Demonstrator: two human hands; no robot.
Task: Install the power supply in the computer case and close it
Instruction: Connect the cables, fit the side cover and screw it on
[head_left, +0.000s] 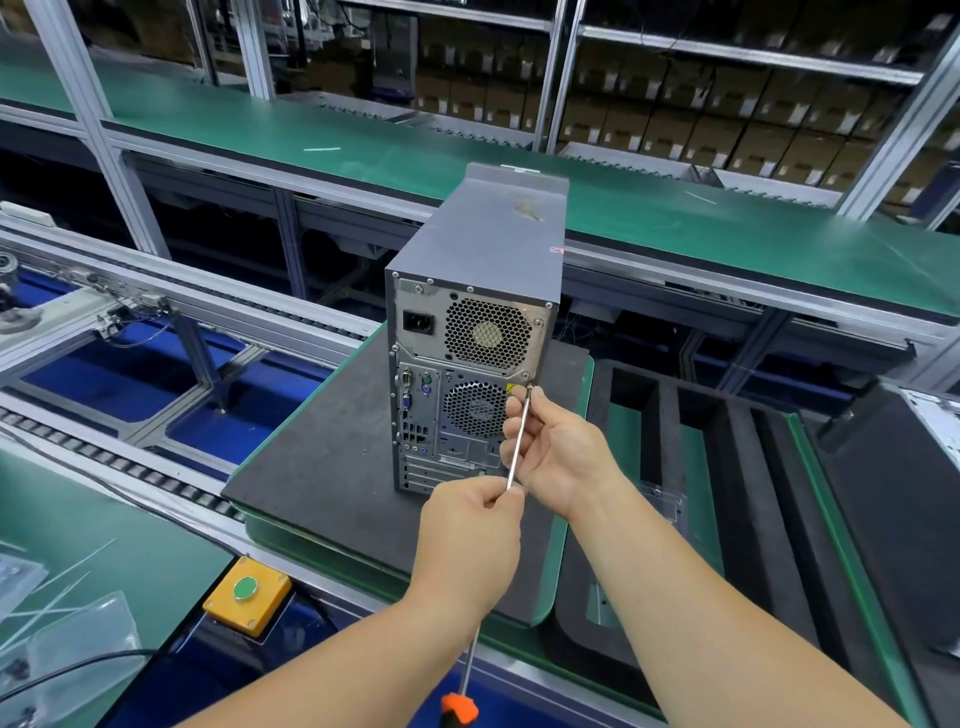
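Case (475, 291), upright on dark pad, rear panel near: screw being driven.
Left hand (467, 540) pinches screwdriver (517, 441) shaft to turn; right hand (558, 449) pinches tip end, steadying it on screw beside fitted power supply (467, 327).

Left hand (470, 535): held low and near, fingers curled tight, the thin rod pinched by thumb and fingers.
Right hand (558, 452): reached further out, the rod's upper part pinched by its fingertips.
Arms: both stretched forward.

No text, brand or number can be read. A small yellow warning sticker (510, 388) on the computer case (478, 291), just left of the right grip's (558, 454) fingertips, is too blurred to read.
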